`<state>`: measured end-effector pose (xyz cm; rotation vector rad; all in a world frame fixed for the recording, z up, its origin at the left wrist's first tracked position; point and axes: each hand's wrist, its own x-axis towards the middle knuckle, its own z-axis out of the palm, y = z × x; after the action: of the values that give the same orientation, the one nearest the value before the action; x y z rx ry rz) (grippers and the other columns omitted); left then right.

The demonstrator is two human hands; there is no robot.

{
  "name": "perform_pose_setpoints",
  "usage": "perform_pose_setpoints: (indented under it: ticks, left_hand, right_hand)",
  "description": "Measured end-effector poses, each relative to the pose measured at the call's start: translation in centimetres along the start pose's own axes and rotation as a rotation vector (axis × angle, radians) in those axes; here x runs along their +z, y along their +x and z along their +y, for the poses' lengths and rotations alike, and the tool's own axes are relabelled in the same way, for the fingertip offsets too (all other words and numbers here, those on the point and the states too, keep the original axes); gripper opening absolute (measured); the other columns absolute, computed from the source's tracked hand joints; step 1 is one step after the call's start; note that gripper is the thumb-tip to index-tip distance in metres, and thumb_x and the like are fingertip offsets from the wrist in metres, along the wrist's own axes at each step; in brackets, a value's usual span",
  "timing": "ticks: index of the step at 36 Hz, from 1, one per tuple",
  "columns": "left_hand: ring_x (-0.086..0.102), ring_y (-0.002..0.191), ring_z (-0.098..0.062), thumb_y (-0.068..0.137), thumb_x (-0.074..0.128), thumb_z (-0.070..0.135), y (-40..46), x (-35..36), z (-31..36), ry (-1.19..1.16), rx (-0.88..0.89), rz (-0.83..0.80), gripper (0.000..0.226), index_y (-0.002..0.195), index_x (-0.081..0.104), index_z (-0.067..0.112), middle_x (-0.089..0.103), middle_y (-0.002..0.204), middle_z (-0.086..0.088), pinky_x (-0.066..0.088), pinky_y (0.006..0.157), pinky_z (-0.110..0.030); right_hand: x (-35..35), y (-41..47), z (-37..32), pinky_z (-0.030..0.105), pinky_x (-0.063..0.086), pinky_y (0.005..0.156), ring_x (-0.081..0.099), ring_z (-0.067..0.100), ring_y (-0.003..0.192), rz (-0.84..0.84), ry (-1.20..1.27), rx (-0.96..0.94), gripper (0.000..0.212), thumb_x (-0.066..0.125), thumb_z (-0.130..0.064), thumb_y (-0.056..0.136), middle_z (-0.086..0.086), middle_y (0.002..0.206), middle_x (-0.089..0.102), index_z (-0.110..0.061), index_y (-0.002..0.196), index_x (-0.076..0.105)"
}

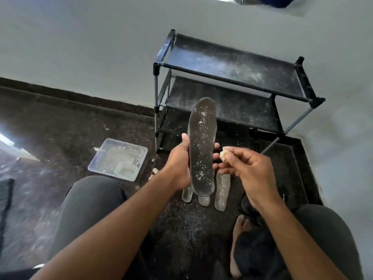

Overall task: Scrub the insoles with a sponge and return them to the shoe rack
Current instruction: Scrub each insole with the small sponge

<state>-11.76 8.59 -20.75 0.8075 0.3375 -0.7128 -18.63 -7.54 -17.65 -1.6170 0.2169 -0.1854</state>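
Knees in dark trousers frame the bottom of my view, a bare foot (239, 235) tucked between them on the dark speckled floor (60, 122). Open floor runs leftward; ahead, the shoe rack (232, 77) stands against the pale wall (80, 41), its dusty shelves holding nothing I can see.

Left hand (179, 164) grips the held insole (201, 146) around its middle, thumb on the left edge, fingertips curling round the right edge. Insole stands nearly upright, dark, flecked with white residue.

Right hand (246, 168) sits just beside the insole's right edge, apart from it, fingers curled, pinching a small pale lump at the tips, probably the sponge (224, 154); too blurred to be sure.

Three more insoles (222, 191) lie side by side on the floor below the held one.

Clear plastic tray (118, 158) rests on the floor to the left, with a smaller container inside.
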Motion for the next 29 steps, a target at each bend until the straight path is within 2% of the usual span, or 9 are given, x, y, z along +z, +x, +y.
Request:
perform_pose_setpoints:
  ticks: [3, 5, 10, 13, 17, 20, 22, 25, 29]
  left_hand:
    - [0.068, 0.108, -0.03, 0.105, 0.018, 0.064, 0.7, -0.2, 0.8, 0.049, 0.05, -0.025, 0.078, 0.131, 0.065, 0.008, 0.071, 0.127, -0.016, 0.055, 0.096, -0.051]
    - [0.069, 0.106, -0.03, 0.105, 0.019, 0.064, 1.1, -0.5, 1.2, 0.063, 0.08, -0.018, 0.076, 0.135, 0.063, 0.008, 0.07, 0.128, -0.017, 0.054, 0.097, -0.052]
    - [0.069, 0.114, -0.034, 0.106, 0.019, 0.063, 2.0, 0.1, 1.6, 0.081, 0.141, -0.005, 0.076, 0.124, 0.068, 0.008, 0.07, 0.127, -0.02, 0.055, 0.099, -0.049]
    - [0.069, 0.107, -0.031, 0.105, 0.017, 0.064, 2.2, 0.8, 1.7, 0.092, 0.158, 0.006, 0.078, 0.121, 0.069, 0.007, 0.07, 0.127, -0.021, 0.06, 0.094, -0.045]
    - [0.071, 0.098, -0.029, 0.103, 0.016, 0.069, 2.7, 0.5, 1.3, 0.094, 0.114, -0.009, 0.086, 0.128, 0.066, 0.003, 0.069, 0.129, -0.02, 0.057, 0.097, -0.048]
    - [0.07, 0.1, -0.031, 0.102, 0.018, 0.07, 3.1, 0.3, 0.8, 0.1, 0.102, -0.021, 0.088, 0.13, 0.065, 0.002, 0.067, 0.131, -0.022, 0.05, 0.103, -0.052]
    - [0.07, 0.1, -0.032, 0.101, 0.019, 0.071, 3.1, 0.3, 0.6, 0.116, 0.089, -0.04, 0.088, 0.125, 0.069, 0.003, 0.068, 0.127, -0.022, 0.052, 0.099, -0.051]
    - [0.07, 0.098, -0.031, 0.1, 0.02, 0.073, 2.6, 1.0, 0.0, 0.124, 0.024, -0.108, 0.092, 0.12, 0.072, 0.0, 0.07, 0.115, -0.022, 0.056, 0.091, -0.046]
    - [0.068, 0.112, -0.033, 0.102, 0.025, 0.069, 2.3, 1.6, -0.8, 0.105, 0.033, -0.112, 0.087, 0.131, 0.064, -0.003, 0.068, 0.125, -0.024, 0.055, 0.097, -0.045]
  right_hand:
    - [-0.9, 0.3, 1.5, 0.034, 0.062, 0.069, 0.073, 0.024, 0.075, 0.064, -0.059, -0.035, 0.023, 0.068, -0.007, 0.094, 0.009, 0.094, 0.076, -0.01, 0.116, 0.075]
    - [-1.6, 1.1, 1.9, 0.032, 0.06, 0.072, 0.071, 0.023, 0.072, 0.011, -0.11, -0.05, 0.026, 0.068, -0.007, 0.094, 0.008, 0.096, 0.076, -0.013, 0.119, 0.074]
    - [-1.7, 2.9, 0.9, 0.031, 0.062, 0.076, 0.071, 0.019, 0.068, 0.015, -0.158, -0.128, 0.031, 0.076, -0.007, 0.088, -0.002, 0.096, 0.077, -0.012, 0.118, 0.074]
    - [-1.7, 2.7, 0.9, 0.04, 0.063, 0.076, 0.072, 0.026, 0.07, -0.116, -0.136, -0.132, 0.024, 0.078, -0.006, 0.086, 0.0, 0.099, 0.078, -0.012, 0.109, 0.078]
    - [-1.3, 1.6, 2.2, 0.038, 0.063, 0.074, 0.073, 0.022, 0.076, -0.224, -0.169, -0.143, 0.021, 0.079, -0.002, 0.083, -0.002, 0.099, 0.076, -0.009, 0.103, 0.08]
    - [-0.7, 1.2, 2.8, 0.036, 0.062, 0.075, 0.073, 0.014, 0.084, -0.178, -0.325, -0.246, 0.018, 0.081, -0.009, 0.083, -0.009, 0.095, 0.074, -0.012, 0.1, 0.082]
    - [-0.5, 1.2, 2.8, 0.03, 0.059, 0.077, 0.071, 0.011, 0.088, -0.11, -0.444, -0.394, 0.017, 0.082, -0.011, 0.083, -0.009, 0.094, 0.07, -0.012, 0.099, 0.082]
    - [0.0, 1.3, 2.7, 0.029, 0.056, 0.079, 0.067, 0.021, 0.088, 0.006, -0.576, -0.57, 0.015, 0.082, -0.008, 0.083, -0.005, 0.093, 0.065, -0.009, 0.098, 0.079]
    - [0.4, 1.6, 3.1, 0.034, 0.055, 0.086, 0.063, 0.026, 0.096, 0.068, -0.784, -0.645, 0.016, 0.074, -0.014, 0.092, 0.006, 0.094, 0.066, -0.002, 0.102, 0.078]
